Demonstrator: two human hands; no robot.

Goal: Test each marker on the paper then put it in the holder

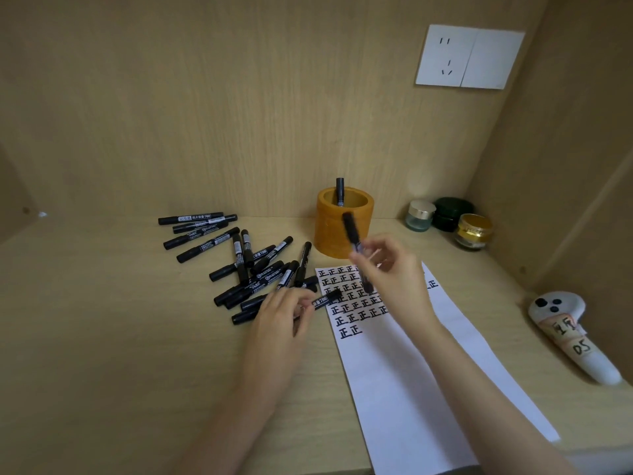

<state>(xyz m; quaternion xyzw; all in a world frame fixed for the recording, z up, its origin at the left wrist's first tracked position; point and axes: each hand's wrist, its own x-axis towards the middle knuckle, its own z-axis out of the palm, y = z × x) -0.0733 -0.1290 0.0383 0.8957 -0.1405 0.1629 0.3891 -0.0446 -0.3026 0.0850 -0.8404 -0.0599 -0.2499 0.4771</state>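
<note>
We see the right hand above the far end of the paper, just in front of the orange holder. Its fingers are curled and pinch a black marker, which is blurred and stands tilted. The upper end of this marker is before the holder's wall and the lower end is over the written characters. One marker in the holder stands upright.

The left hand is at the left edge of the paper, beside the pile of markers lying on the table. Its fingers are closed round a second marker, whose end reaches over the paper's edge.
</note>
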